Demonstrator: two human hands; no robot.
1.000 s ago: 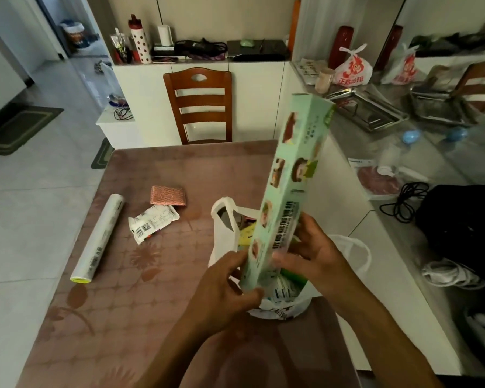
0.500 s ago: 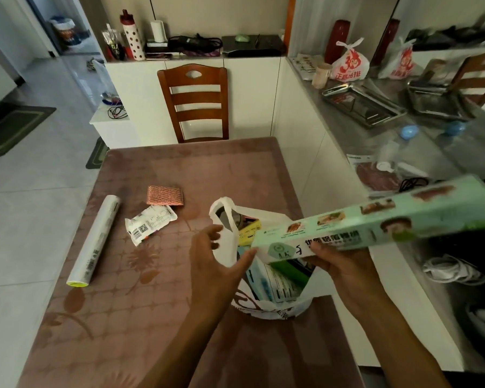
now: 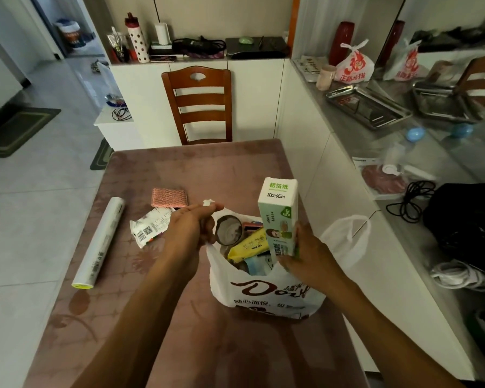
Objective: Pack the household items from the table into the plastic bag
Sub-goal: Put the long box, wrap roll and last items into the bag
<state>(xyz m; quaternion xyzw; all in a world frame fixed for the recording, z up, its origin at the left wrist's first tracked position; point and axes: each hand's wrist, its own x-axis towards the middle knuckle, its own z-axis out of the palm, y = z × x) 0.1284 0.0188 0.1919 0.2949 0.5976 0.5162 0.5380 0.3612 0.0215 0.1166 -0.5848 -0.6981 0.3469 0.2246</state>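
A white printed plastic bag (image 3: 266, 292) stands on the pink table (image 3: 157, 317), near its right edge. My left hand (image 3: 189, 228) pinches the bag's left handle and holds the mouth wide. My right hand (image 3: 305, 253) grips a long green-and-white foil box (image 3: 277, 217) upright, with its lower end inside the bag. Inside I see a yellow pack (image 3: 248, 245) and a round lid-like item (image 3: 229, 230). On the table left of the bag lie a white roll (image 3: 100, 242), a white sachet (image 3: 150, 226) and a pink scouring pad (image 3: 168, 196).
A wooden chair (image 3: 198, 105) stands at the table's far end. White cabinets run along the right; their counter holds a metal tray (image 3: 370, 106), a black cable (image 3: 412, 200) and a black bag (image 3: 468, 222). Tiled floor lies to the left.
The foil box swung from lying sideways to upright and its lower end went down into the bag. My left hand moved up and took hold of the bag's left handle.
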